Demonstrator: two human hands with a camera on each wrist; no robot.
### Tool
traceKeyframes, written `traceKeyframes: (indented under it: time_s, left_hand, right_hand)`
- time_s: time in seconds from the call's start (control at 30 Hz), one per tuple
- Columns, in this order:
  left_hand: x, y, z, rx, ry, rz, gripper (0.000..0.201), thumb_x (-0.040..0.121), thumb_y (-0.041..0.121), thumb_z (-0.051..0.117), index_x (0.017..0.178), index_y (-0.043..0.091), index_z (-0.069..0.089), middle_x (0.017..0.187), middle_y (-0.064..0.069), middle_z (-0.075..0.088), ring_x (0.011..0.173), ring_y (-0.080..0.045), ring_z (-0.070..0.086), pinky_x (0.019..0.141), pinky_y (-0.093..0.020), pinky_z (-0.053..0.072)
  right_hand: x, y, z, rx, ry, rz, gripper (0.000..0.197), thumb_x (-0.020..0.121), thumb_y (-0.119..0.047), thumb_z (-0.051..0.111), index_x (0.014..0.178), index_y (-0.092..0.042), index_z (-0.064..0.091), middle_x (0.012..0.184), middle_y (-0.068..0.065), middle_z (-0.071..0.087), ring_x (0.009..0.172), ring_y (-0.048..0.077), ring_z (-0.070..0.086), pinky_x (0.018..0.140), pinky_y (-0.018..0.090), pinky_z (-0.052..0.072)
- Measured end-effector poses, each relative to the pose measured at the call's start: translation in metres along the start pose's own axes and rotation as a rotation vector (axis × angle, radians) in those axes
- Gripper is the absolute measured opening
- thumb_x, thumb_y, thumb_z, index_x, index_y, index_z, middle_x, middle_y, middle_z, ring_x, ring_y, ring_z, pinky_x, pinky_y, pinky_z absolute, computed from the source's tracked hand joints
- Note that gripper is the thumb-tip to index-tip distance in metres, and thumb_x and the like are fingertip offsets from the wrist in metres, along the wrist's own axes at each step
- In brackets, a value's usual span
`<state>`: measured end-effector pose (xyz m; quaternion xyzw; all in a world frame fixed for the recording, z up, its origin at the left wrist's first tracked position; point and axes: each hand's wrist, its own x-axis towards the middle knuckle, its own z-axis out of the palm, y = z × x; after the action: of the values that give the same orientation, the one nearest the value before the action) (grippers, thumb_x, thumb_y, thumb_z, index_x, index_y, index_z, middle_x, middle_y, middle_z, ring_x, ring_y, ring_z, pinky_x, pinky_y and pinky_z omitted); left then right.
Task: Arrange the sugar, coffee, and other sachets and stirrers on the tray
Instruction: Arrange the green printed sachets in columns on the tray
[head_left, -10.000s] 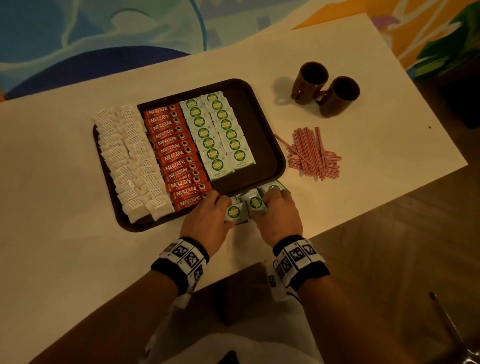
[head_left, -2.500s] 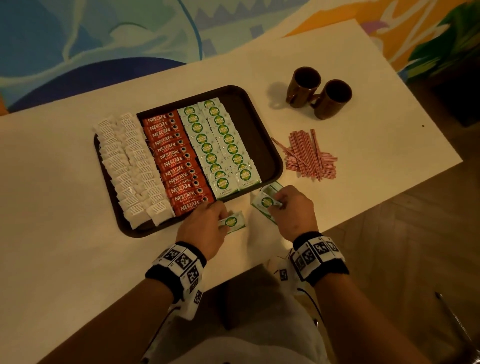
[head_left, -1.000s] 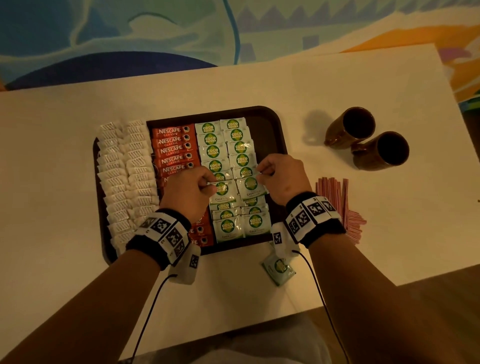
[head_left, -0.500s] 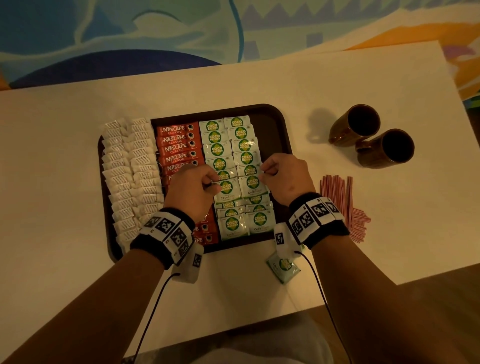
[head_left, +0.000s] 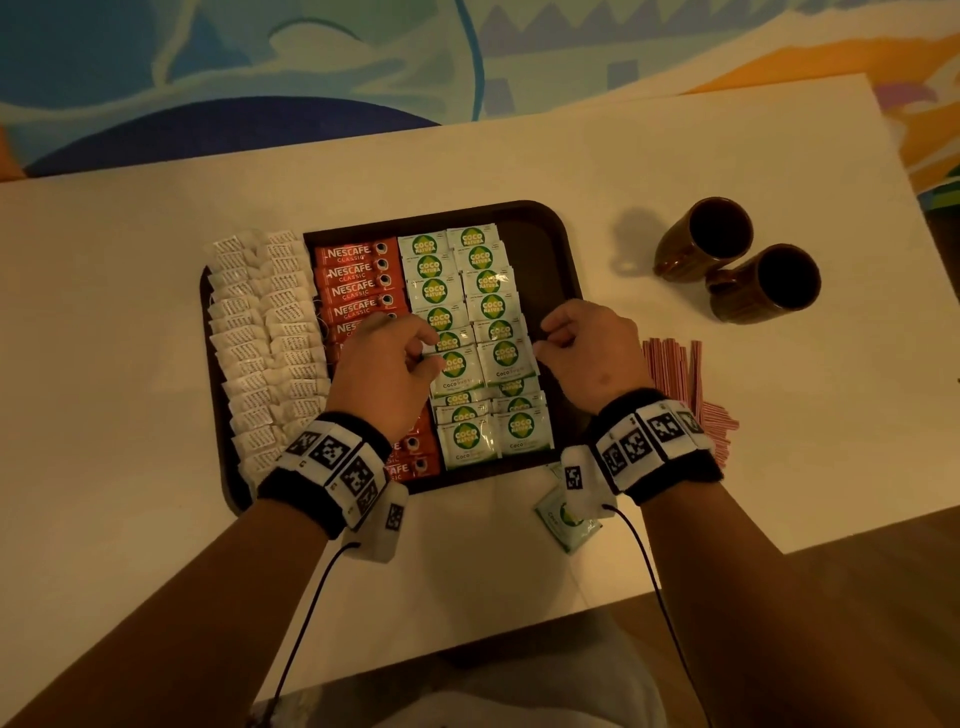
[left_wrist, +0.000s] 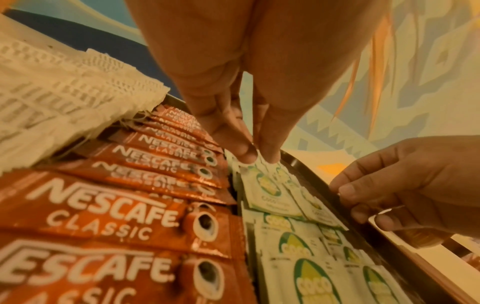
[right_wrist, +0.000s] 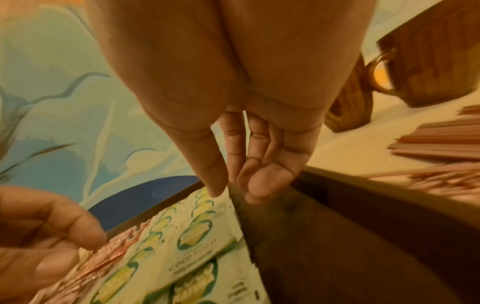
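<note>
Sachets going into the green rows on the tray.

From the head view, your hands have come up from the table edge onto the brown tray (head_left: 545, 270); your left hand (head_left: 387, 364) and right hand (head_left: 589, 353) each lay a green sugar sachet (head_left: 457, 369) in its row, one loose sachet (head_left: 566, 522) waits on the table, and the stirrers (head_left: 680, 374) too. From the left wrist, your thumb and finger pinch a sachet corner. From the right wrist, your fingers curl at the other sachet's edge; I cannot tell if they grip.
</note>
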<state>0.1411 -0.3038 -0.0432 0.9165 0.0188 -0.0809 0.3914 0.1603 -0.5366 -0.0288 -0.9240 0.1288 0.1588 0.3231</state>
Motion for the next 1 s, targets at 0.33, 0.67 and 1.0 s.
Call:
traceKeyframes:
  time_s: [0.33, 0.67, 1.0]
  left_hand:
    - [-0.051, 0.030, 0.026, 0.013, -0.259, 0.160, 0.014, 0.084, 0.021, 0.079, 0.095, 0.026, 0.071, 0.086, 0.008, 0.060, 0.077, -0.009, 0.060, 0.073, -0.035, 0.056]
    - [-0.097, 0.060, 0.079, 0.319, -0.505, 0.261, 0.011, 0.091, 0.032, 0.065, 0.096, 0.022, 0.066, 0.101, 0.001, 0.058, 0.091, -0.021, 0.062, 0.077, -0.042, 0.056]
    - [-0.124, 0.064, 0.097, 0.584, -0.465, 0.274, 0.041, 0.092, 0.030, 0.067, 0.127, 0.014, 0.052, 0.132, -0.009, 0.049, 0.106, -0.027, 0.064, 0.077, -0.037, 0.054]
  right_hand:
    - [-0.078, 0.057, -0.025, 0.093, 0.110, 0.188, 0.013, 0.090, -0.017, 0.077, 0.098, -0.024, 0.070, 0.089, -0.011, 0.067, 0.083, 0.005, 0.062, 0.065, 0.012, 0.040]
    - [-0.132, 0.079, 0.023, 0.017, 0.122, 0.153, 0.015, 0.085, -0.022, 0.078, 0.100, -0.019, 0.075, 0.098, 0.002, 0.066, 0.090, 0.022, 0.063, 0.076, 0.028, 0.047]
    - [-0.158, 0.089, 0.043, -0.104, 0.118, 0.163, 0.032, 0.089, -0.022, 0.072, 0.120, -0.016, 0.071, 0.120, 0.008, 0.054, 0.111, 0.027, 0.053, 0.090, 0.031, 0.045]
